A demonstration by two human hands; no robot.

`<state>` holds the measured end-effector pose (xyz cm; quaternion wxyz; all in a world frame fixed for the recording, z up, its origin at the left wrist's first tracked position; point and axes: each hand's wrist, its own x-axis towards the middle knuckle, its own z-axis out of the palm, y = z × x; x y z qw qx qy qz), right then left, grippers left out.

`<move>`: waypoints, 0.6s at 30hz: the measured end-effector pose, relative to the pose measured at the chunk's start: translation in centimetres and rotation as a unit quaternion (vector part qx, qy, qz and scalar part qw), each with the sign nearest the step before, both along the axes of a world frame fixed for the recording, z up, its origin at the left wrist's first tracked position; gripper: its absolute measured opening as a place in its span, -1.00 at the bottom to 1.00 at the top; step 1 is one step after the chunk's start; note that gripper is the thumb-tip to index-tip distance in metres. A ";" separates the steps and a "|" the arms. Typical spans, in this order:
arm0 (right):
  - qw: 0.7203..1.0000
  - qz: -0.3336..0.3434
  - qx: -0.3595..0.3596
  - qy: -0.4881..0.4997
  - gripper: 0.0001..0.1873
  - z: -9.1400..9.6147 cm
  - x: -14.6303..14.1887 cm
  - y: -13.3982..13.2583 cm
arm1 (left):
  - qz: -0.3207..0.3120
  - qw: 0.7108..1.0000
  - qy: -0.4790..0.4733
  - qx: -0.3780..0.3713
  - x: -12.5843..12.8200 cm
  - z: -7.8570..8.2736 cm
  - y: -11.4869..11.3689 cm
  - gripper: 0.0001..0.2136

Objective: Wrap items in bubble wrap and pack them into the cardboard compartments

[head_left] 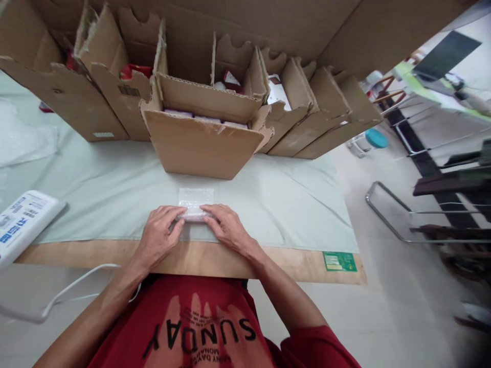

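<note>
A small sheet of clear bubble wrap (196,196) lies on the cloth near the table's front edge. Its near end is folded or rolled into a thicker bundle, and I cannot make out whether anything is inside. My left hand (163,229) grips the bundle's left end, with the thumb on the near side and the fingers over the top. At the right end, my right hand (227,225) holds it the same way, fingers curved. The far part of the wrap lies flat, away from both hands.
Just beyond the wrap stands an open cardboard box (199,145) with several purple-edged packs inside. Behind it is a row of cardboard bins (286,122). A white device (26,225) sits at left, its cable (82,276) hanging below. Pale green cloth (299,204) covers the table.
</note>
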<state>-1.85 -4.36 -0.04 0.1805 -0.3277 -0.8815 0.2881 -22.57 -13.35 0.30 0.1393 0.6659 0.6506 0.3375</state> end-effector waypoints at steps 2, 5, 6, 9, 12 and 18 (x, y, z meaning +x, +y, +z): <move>0.999 -0.038 0.034 -0.012 -0.61 0.2 0.0 0.1 | 0.040 0.999 -0.003 -0.025 0.0 -0.2 1.2 -0.74; 0.993 -0.027 0.112 -0.042 -0.61 0.2 -0.1 0.2 | 0.089 0.995 -0.007 -0.039 0.1 -0.3 2.9 -0.71; 0.990 -0.006 0.126 -0.054 -0.61 0.1 -0.2 0.2 | 0.105 0.994 -0.015 -0.038 0.2 -0.2 3.2 -0.70; 0.985 0.025 0.150 -0.079 -0.64 -0.3 -0.7 0.8 | 0.166 0.982 -0.084 -0.033 0.7 0.4 2.9 -0.63; 0.986 0.007 0.152 -0.072 -0.68 -0.6 -1.3 1.5 | 0.216 0.942 -0.249 -0.070 1.5 1.0 1.4 -0.57; 0.993 -0.044 0.110 -0.018 -0.68 -0.1 -1.0 0.9 | 0.241 0.773 -0.571 -0.136 3.2 1.3 -0.2 -0.43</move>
